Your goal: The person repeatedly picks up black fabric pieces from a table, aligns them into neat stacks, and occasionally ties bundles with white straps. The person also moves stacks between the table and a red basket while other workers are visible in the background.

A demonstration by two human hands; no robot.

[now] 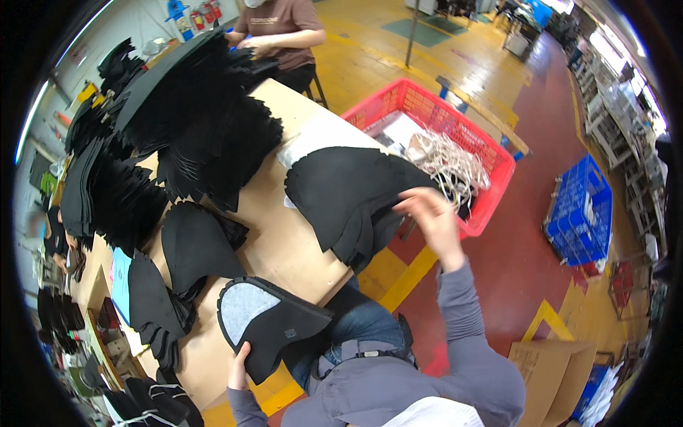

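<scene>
Black felt piece pinched by the left hand; right hand, fingers loose, reaches toward the near stack, likely picking next

Under your left hand the black shoe-upper piece looks like matt, soft fabric, its grey inner patch finely textured like mesh. The black sheet at your right hand is matt and smooth, like foam or felt. The desk is pale, unvarnished-looking wood board. The red basket is glossy latticed plastic, holding pale cord. The floor is shiny painted concrete.
</scene>
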